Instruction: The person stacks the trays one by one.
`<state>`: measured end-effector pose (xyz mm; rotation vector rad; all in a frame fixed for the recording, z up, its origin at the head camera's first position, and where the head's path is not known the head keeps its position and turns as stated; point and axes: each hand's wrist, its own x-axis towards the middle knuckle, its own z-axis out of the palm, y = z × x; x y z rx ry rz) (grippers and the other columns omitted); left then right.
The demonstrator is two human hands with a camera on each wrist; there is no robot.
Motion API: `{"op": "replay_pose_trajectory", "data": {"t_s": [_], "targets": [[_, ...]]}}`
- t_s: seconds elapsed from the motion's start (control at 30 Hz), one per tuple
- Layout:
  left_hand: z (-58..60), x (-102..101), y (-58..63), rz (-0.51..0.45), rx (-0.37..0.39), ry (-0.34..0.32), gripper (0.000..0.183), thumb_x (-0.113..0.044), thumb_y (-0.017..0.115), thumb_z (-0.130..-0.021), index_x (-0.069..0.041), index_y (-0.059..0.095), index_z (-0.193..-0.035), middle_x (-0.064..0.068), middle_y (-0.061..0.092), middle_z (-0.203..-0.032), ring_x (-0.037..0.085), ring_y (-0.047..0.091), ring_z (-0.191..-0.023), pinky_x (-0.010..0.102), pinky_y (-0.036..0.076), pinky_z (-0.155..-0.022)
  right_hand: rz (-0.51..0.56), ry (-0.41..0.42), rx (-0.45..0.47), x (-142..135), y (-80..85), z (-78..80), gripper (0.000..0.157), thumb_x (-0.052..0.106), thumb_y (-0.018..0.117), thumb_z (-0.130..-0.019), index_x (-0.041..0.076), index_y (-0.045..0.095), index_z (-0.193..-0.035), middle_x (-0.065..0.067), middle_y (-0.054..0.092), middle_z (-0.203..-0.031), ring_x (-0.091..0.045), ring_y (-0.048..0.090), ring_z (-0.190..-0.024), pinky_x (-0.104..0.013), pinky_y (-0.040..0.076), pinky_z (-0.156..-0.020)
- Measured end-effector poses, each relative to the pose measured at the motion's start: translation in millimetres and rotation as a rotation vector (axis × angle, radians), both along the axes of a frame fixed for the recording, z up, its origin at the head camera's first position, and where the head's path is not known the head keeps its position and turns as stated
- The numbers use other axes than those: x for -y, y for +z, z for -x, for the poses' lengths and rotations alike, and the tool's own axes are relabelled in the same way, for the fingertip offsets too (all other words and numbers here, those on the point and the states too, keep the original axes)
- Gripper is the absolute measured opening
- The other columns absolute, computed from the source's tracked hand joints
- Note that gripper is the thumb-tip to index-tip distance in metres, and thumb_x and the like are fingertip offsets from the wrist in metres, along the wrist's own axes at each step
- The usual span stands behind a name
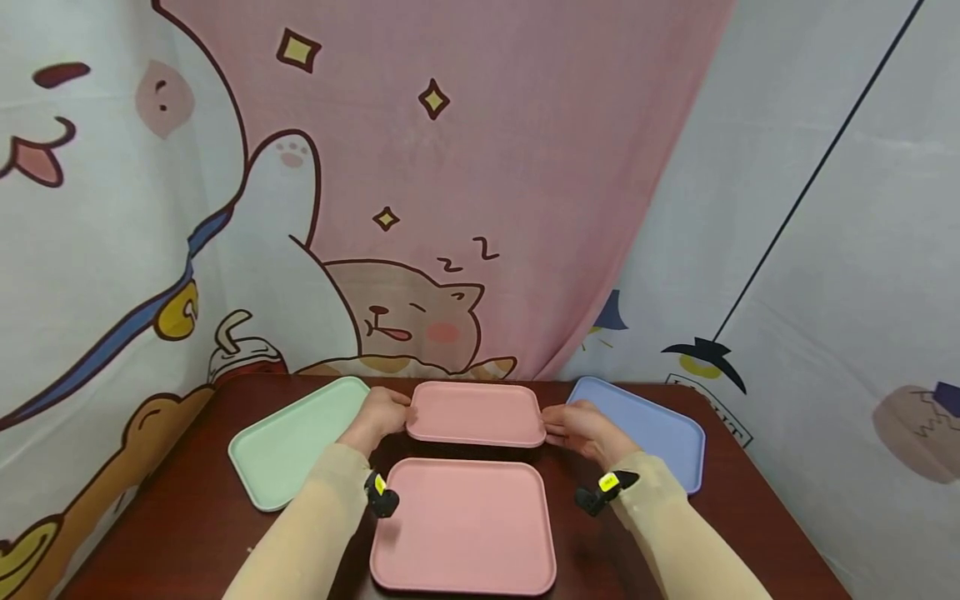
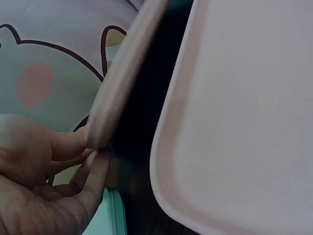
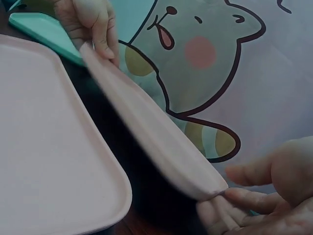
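Note:
Two pink trays lie one behind the other in the middle of the head view. The far, smaller-looking pink tray [image 1: 476,412] is between my hands, raised off the table and tilted, with a dark gap under it in both wrist views. My left hand [image 1: 378,415] pinches its left end, thumb above and fingers below. At the right end, my right hand [image 1: 588,429] holds the corner, fingers beneath and thumb [image 3: 249,172] close to the rim. The near pink tray [image 1: 462,527] rests flat on the table, touched by neither hand.
On the dark red-brown table [image 1: 750,533], a green tray [image 1: 300,446] lies angled at the left, partly behind my left arm. A blue tray [image 1: 652,425] lies angled at the right, partly behind my right hand. A printed cartoon curtain [image 1: 525,167] hangs right behind the table.

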<state>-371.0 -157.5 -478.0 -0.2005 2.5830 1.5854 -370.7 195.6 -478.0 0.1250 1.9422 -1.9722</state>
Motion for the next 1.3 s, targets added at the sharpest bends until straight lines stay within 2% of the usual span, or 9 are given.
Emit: {"op": "replay_pose_trajectory", "data": {"t_s": [0.1, 0.33, 0.47, 0.63, 0.77, 0.87, 0.93, 1.13, 1.3], "targets": [[-0.6, 3, 0.4, -0.036, 0.022, -0.001, 0.033, -0.001, 0.07, -0.099, 0.017, 0.066, -0.126, 0.027, 0.067, -0.122, 0.034, 0.071, -0.105, 0.045, 0.061, -0.092, -0.014, -0.03, -0.025, 2, 0.1, 0.8, 0.038, -0.01, 0.052, -0.103, -0.025, 0.043, -0.136, -0.01, 0.067, -0.097, -0.015, 0.067, -0.084, -0.027, 0.059, -0.074], [-6.6, 9, 0.3, -0.143, 0.045, 0.013, 0.036, -0.001, 0.07, -0.1, 0.018, 0.063, -0.13, 0.029, 0.065, -0.126, 0.039, 0.069, -0.115, 0.046, 0.058, -0.098, -0.025, -0.075, -0.043, 6, 3.6, -1.1, 0.039, -0.011, 0.058, -0.1, -0.024, 0.046, -0.135, -0.007, 0.067, -0.09, -0.013, 0.066, -0.078, -0.025, 0.059, -0.069], [-9.4, 11, 2.6, -0.197, 0.027, 0.008, 0.036, 0.001, 0.07, -0.1, 0.02, 0.061, -0.129, 0.029, 0.064, -0.124, 0.036, 0.069, -0.111, 0.045, 0.059, -0.097, -0.002, -0.053, -0.048, 6, 8.0, -3.2, 0.04, -0.011, 0.057, -0.1, -0.024, 0.044, -0.136, -0.008, 0.07, -0.091, -0.013, 0.068, -0.079, -0.025, 0.059, -0.07], [-12.9, 12, 6.4, -0.265, 0.028, 0.0, 0.036, 0.003, 0.069, -0.099, 0.021, 0.06, -0.13, 0.028, 0.066, -0.12, 0.026, 0.069, -0.101, 0.041, 0.06, -0.095, 0.018, 0.003, -0.034, 3, 13.0, -6.2, 0.052, -0.017, 0.055, -0.095, -0.024, 0.037, -0.144, -0.017, 0.07, -0.111, -0.014, 0.069, -0.084, -0.029, 0.061, -0.075], [-18.4, 13, 12.6, -0.298, 0.037, -0.006, 0.037, 0.003, 0.069, -0.099, 0.02, 0.06, -0.131, 0.026, 0.067, -0.119, 0.022, 0.069, -0.096, 0.038, 0.061, -0.092, 0.029, 0.028, 0.002, 1, 17.6, -8.7, 0.06, -0.018, 0.055, -0.089, -0.022, 0.036, -0.146, -0.016, 0.067, -0.11, -0.009, 0.057, -0.07, -0.032, 0.061, -0.077], [-22.6, 13, 16.5, -0.32, 0.034, -0.017, 0.037, 0.002, 0.068, -0.1, 0.019, 0.06, -0.132, 0.026, 0.067, -0.12, 0.021, 0.07, -0.095, 0.036, 0.061, -0.091, 0.03, 0.01, 0.031, -2, 20.6, -10.6, 0.056, -0.015, 0.057, -0.089, -0.019, 0.043, -0.144, -0.01, 0.064, -0.099, -0.011, 0.053, -0.068, -0.031, 0.062, -0.075], [-25.5, 12, 18.7, -0.336, 0.03, -0.024, 0.037, 0.002, 0.068, -0.1, 0.02, 0.06, -0.132, 0.027, 0.067, -0.121, 0.021, 0.07, -0.097, 0.035, 0.061, -0.09, 0.031, 0.005, 0.037, -4, 22.9, -12.1, 0.049, -0.011, 0.058, -0.093, -0.017, 0.048, -0.141, -0.009, 0.061, -0.095, -0.013, 0.057, -0.072, -0.031, 0.062, -0.075], [-35.7, 14, 23.9, -0.381, 0.029, -0.039, 0.039, 0.0, 0.067, -0.102, 0.02, 0.058, -0.135, 0.028, 0.065, -0.126, 0.021, 0.07, -0.1, 0.034, 0.061, -0.09, 0.046, 0.009, 0.032, -8, 29.4, -19.3, 0.031, -0.005, 0.059, -0.099, -0.013, 0.057, -0.129, -0.008, 0.065, -0.093, -0.017, 0.063, -0.078, -0.032, 0.063, -0.073], [-46.9, 21, 24.5, -0.398, 0.029, -0.06, 0.039, -0.001, 0.067, -0.103, 0.019, 0.058, -0.135, 0.025, 0.067, -0.126, 0.019, 0.07, -0.1, 0.031, 0.062, -0.087, 0.042, 0.048, 0.016, -10, 33.7, -29.9, 0.026, -0.004, 0.061, -0.1, -0.011, 0.06, -0.125, -0.009, 0.07, -0.092, -0.018, 0.07, -0.08, -0.032, 0.064, -0.072]]}}
